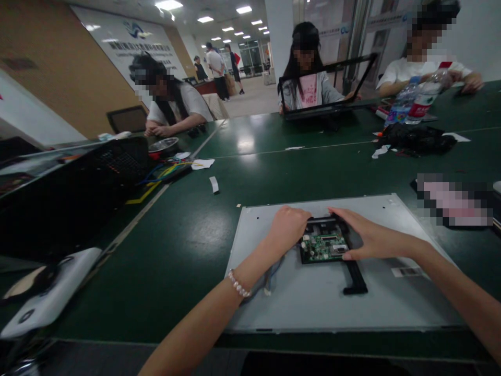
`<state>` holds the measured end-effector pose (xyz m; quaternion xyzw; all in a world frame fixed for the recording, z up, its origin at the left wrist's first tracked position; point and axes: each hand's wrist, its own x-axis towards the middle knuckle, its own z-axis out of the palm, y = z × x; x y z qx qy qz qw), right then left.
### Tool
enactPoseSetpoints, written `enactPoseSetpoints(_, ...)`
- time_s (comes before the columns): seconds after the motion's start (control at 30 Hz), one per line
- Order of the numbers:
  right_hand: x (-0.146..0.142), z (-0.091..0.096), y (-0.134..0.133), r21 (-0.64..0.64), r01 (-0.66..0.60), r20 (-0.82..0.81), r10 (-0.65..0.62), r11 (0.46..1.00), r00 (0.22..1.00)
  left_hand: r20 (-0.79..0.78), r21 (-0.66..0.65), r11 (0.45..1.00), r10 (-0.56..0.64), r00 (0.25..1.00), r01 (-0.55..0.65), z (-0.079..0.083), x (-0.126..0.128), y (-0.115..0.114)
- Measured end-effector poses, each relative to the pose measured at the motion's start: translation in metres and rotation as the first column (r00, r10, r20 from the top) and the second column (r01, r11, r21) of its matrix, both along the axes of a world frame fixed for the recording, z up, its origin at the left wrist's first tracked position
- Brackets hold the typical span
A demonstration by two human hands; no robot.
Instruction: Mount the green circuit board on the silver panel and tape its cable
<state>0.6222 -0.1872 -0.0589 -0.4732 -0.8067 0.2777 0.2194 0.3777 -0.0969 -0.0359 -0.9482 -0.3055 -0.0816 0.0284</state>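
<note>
Green circuit board (324, 246) is lying near the middle of a grey metal panel (313, 297), which is resting flat on a dark green table (176, 245). The left hand (287, 228) is curling loosely against the board's left edge, and the right hand (370, 237) is lying flat-fingered along its right side, thumb touching the board; neither is gripping it. A black bracket (354, 277) is extending from under the board. Across the table, three people are sitting under ceiling lights; water bottles (415, 99) are standing far right.
</note>
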Motion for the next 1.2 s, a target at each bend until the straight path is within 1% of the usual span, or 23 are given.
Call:
enactPoseSetpoints(0.2,0.0,0.005,-0.001,0.005,-0.003,-0.008,0.003,1.0,1.0,0.122,-0.047,0.999,-0.021,0.992,0.027,-0.004,-0.002,0.001)
enactPoseSetpoints(0.37,-0.001,0.01,-0.002,-0.007,0.005,-0.009,-0.005,1.0,1.0,0.228,-0.087,0.995,-0.024,0.973,0.045,-0.012,-0.005,0.005)
enactPoseSetpoints(0.5,-0.001,0.01,-0.002,-0.015,-0.002,-0.006,0.002,1.0,1.0,0.236,-0.092,0.994,-0.034,0.971,0.057,-0.015,-0.006,0.008)
enactPoseSetpoints(0.7,-0.001,0.008,-0.002,-0.016,0.003,-0.006,-0.003,1.0,1.0,0.221,-0.106,0.994,0.053,0.974,-0.03,-0.012,-0.007,0.008)
enactPoseSetpoints(0.8,-0.001,0.007,-0.003,-0.012,0.009,0.008,-0.009,1.0,1.0,0.229,-0.134,0.991,0.045,0.972,-0.014,-0.011,-0.008,0.006)
enactPoseSetpoints(0.9,0.0,0.004,-0.003,-0.011,0.014,0.018,-0.014,1.0,1.0,0.273,-0.131,0.991,0.053,0.961,-0.018,-0.011,-0.007,0.002)
enactPoseSetpoints(1.0,0.001,0.001,-0.003,-0.007,0.01,0.028,-0.01,1.0,1.0,0.282,-0.093,0.992,0.106,0.954,-0.083,-0.006,-0.009,0.005)
enactPoseSetpoints(1.07,0.001,0.0,-0.004,-0.002,0.011,0.032,-0.01,1.0,0.999,0.262,-0.042,0.987,0.158,0.952,-0.152,0.001,-0.017,0.016)
enactPoseSetpoints(1.13,0.001,-0.001,-0.005,0.003,0.008,0.03,-0.008,1.0,1.0,0.249,0.023,0.968,0.237,0.939,-0.251,0.011,-0.035,0.034)
enactPoseSetpoints(1.2,0.001,-0.001,-0.005,0.01,0.001,0.023,-0.001,1.0,1.0,0.27,0.062,0.917,0.365,0.891,-0.394,0.02,-0.062,0.056)
